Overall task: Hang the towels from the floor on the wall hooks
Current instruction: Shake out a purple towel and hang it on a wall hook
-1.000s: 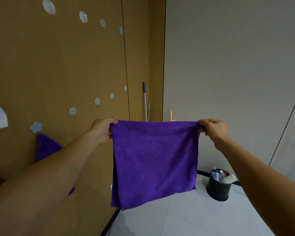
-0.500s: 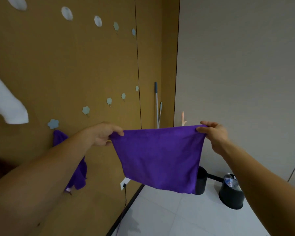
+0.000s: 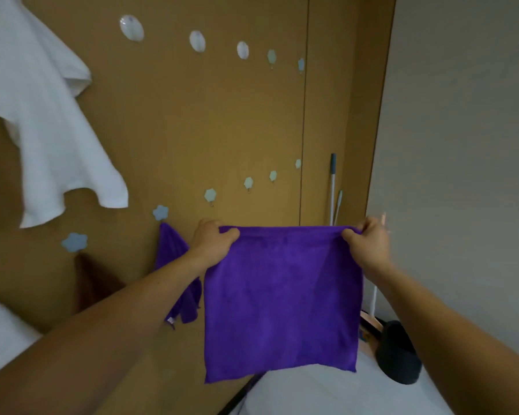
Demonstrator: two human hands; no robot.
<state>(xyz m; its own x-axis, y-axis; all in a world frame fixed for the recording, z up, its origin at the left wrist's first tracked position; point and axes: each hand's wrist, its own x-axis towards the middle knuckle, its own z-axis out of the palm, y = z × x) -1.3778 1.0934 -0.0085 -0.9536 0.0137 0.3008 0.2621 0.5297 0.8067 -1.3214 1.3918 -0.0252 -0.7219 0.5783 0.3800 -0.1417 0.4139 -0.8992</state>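
A purple towel (image 3: 282, 301) hangs flat and stretched between my two hands, in front of the brown wall. My left hand (image 3: 212, 239) grips its top left corner and my right hand (image 3: 367, 242) grips its top right corner. On the wall, a row of pale flower-shaped hooks runs up to the right; a free hook (image 3: 210, 195) sits just above my left hand. Another purple towel (image 3: 177, 274) hangs from the hook (image 3: 160, 212) left of it. A white towel (image 3: 42, 115) hangs at the upper left, and a dark brown towel (image 3: 93, 283) below a hook (image 3: 75, 242).
An upper row of oval white hooks (image 3: 197, 41) crosses the wall. A mop handle (image 3: 332, 187) leans in the corner. A black bin (image 3: 397, 351) stands on the white floor (image 3: 327, 393) at the right, beside the grey wall.
The view has swung left toward the brown wall and closer to it. The towel, tilted half a second ago, now hangs straight down with its top edge level.
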